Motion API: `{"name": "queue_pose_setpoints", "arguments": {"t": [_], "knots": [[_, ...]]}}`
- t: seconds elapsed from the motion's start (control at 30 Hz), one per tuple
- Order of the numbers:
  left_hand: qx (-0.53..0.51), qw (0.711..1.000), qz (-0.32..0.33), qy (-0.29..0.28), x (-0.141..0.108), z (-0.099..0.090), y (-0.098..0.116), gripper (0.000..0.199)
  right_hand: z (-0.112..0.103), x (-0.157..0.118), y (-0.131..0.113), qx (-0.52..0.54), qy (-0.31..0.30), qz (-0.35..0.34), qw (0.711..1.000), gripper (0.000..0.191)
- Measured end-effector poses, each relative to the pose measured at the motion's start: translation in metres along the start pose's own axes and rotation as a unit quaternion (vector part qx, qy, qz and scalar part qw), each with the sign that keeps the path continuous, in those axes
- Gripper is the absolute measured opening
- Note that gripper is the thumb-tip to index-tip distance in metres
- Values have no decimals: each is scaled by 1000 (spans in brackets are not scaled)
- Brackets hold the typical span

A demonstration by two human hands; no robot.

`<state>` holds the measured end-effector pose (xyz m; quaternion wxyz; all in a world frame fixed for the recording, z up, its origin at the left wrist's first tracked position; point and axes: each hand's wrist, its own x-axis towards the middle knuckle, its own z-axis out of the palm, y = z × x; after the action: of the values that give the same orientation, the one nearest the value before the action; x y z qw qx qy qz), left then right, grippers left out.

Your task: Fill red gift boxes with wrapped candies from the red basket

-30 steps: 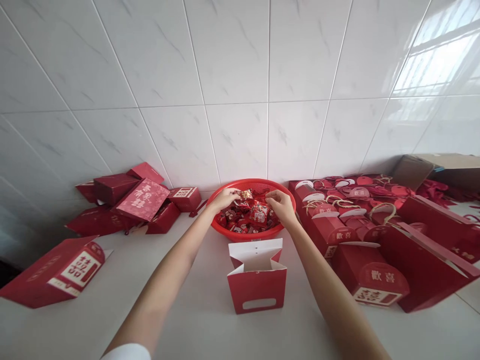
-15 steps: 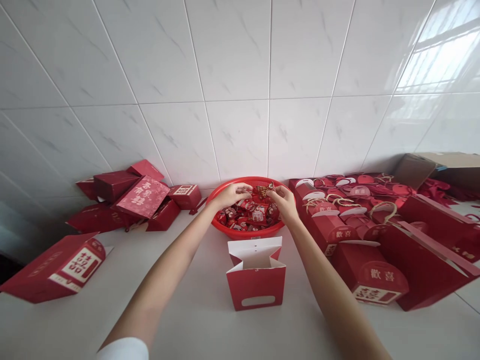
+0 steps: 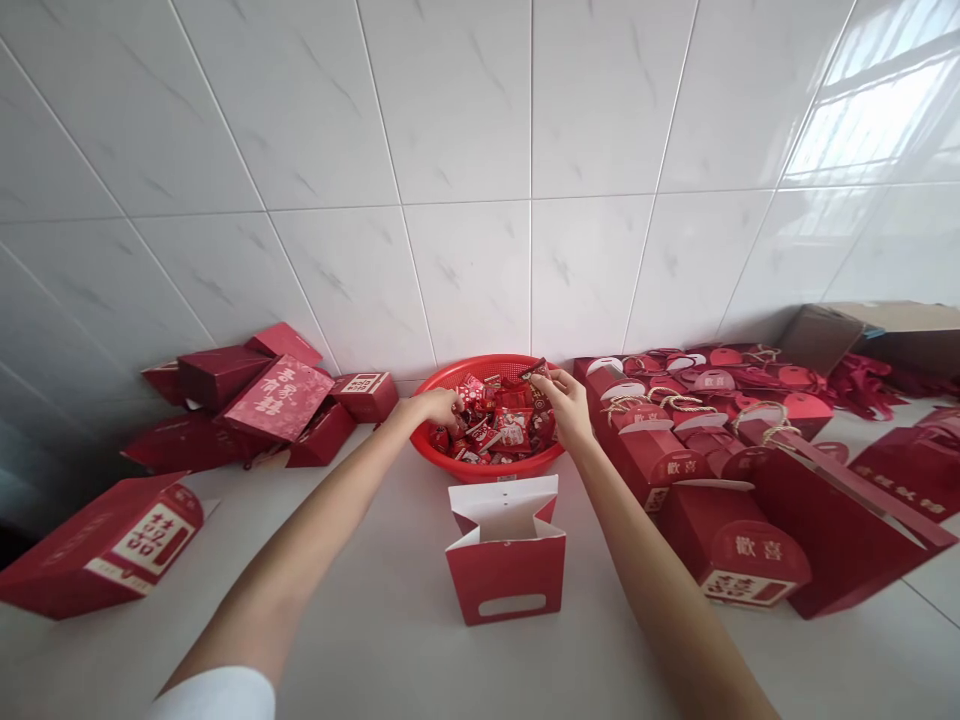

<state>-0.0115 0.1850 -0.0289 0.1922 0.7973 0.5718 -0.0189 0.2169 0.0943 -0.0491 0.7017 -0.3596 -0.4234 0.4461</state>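
A red plastic basket (image 3: 525,466) holds many small red wrapped candies (image 3: 513,430). My left hand (image 3: 438,408) reaches in over its left rim, fingers curled down among the candies. A bright red packet lies right by those fingertips, but I cannot make out whether they grip it. Above the basket's right side, my right hand (image 3: 567,402) pinches a dark red wrapped candy (image 3: 535,370) between thumb and fingers. In front of the basket stands a red paper gift box (image 3: 507,580), its top open and its white inside showing.
Red boxes (image 3: 279,398) are heaped at the left, with a larger box (image 3: 105,545) nearer me. Rows of red boxes with rope handles (image 3: 686,450) fill the right, beside a tall red bag (image 3: 840,535). A cardboard carton (image 3: 885,325) sits behind; a tiled wall (image 3: 480,270) closes the back.
My left hand has moved left and down to the basket's left side, uncovering more of the candies. My right hand stays near the right rim with its candy. The view has shifted slightly.
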Motion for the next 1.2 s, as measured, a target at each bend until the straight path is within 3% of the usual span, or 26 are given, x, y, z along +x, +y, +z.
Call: {"name": "queue_pose_setpoints", "arguments": {"t": [0.13,0.37,0.43,0.57,0.67,0.77,0.93,1.07,1.2], "knots": [[-8,1000,3,-12,1,4,6,30,0,0,0,2,-6,4,1000,28],[-103,991,67,45,-11,-1,10,26,-2,3,1,26,-30,33,999,32],[-175,975,116,78,-21,-5,14,31,-3,4,-1,41,-47,61,996,34],[-356,907,195,110,-41,-7,30,45,-4,4,-8,69,-121,108,984,33],[-392,891,207,98,-53,2,45,46,-5,2,-14,76,-180,150,969,35],[-417,876,202,132,-58,13,57,46,-4,-1,-16,55,-210,179,960,34],[-456,859,183,145,-59,18,60,57,-4,-1,-19,34,-185,159,969,33],[-472,846,176,173,-58,18,57,55,-7,2,-25,94,-144,132,976,29],[-505,811,181,235,-51,18,62,46,-8,0,-26,107,-174,154,967,27]]}}
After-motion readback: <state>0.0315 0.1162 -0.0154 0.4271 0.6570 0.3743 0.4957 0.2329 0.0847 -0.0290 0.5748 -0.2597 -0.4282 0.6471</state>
